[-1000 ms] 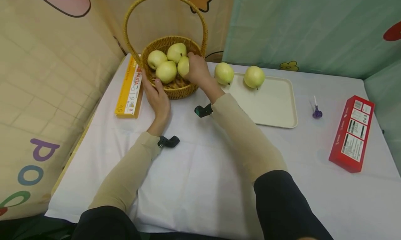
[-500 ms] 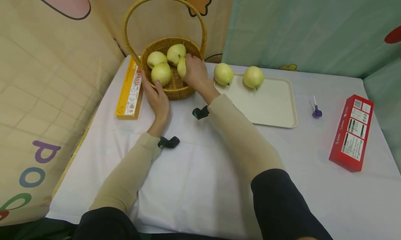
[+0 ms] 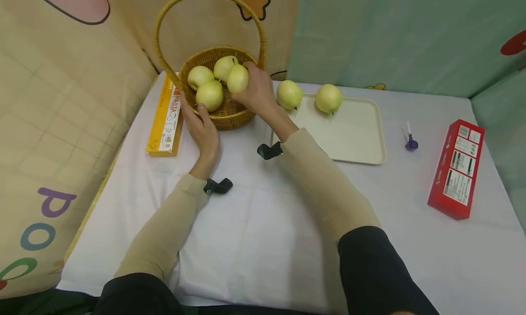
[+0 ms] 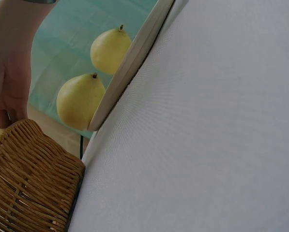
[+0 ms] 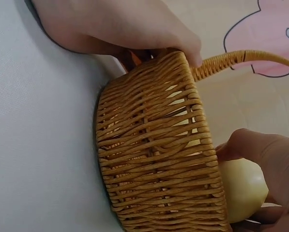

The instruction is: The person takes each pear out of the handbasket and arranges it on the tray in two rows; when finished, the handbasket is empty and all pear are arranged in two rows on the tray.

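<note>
A woven basket (image 3: 234, 122) with a tall arched handle stands at the back left, with several pale yellow-green pears inside. My right hand (image 3: 258, 89) grips one pear (image 3: 238, 79) over the basket's right half, thumb and fingers around it. In the right wrist view this pear (image 5: 242, 188) shows at the rim, partly hidden by the hand. My left hand (image 3: 204, 134) holds the basket's near-left wall, thumb at the rim. Seen from the right wrist, that left hand (image 5: 120, 24) reaches over the rim beside the handle's base. Other pears (image 3: 210, 96) lie on the basket floor.
Right of the basket, a cream tray (image 3: 361, 137) carries two pears (image 3: 328, 98) along its back edge. A yellow pasta box (image 3: 164, 123) lies left against the basket. A purple lollipop (image 3: 411, 144) and a red box (image 3: 457, 169) lie farther right. Curtains hang behind the table.
The pear in my right hand has come up from the basket floor and shows more fully. Earlier, the front pear shifted left inside the basket. My left hand stays at the basket.
</note>
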`<state>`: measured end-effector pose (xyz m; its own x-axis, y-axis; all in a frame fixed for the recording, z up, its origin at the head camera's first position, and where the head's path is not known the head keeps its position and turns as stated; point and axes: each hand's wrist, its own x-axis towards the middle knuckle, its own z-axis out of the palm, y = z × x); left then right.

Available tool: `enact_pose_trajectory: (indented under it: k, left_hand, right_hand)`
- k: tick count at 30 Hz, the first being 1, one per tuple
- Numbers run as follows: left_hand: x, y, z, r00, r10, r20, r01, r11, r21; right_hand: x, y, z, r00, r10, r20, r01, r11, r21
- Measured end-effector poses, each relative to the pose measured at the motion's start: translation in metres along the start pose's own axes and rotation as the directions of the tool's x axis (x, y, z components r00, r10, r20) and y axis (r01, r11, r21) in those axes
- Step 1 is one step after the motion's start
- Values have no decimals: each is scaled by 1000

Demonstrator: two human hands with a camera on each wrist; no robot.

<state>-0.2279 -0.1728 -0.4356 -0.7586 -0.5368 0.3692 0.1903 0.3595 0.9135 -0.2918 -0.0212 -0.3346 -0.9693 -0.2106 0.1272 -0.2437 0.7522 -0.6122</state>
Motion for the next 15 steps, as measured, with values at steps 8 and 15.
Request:
enact_pose_trajectory:
  k: [8,15]
  left_hand:
    - [2,-4,-3,1000,3,-7,-3,1000,-4]
    - [3,-4,-2,1000,-1,1,1,1000,-5]
  right_hand:
    - [-21,3,-23,998,30,-50,-25,994,104]
    - [-44,16,-44,992,1,-126,20,987,161]
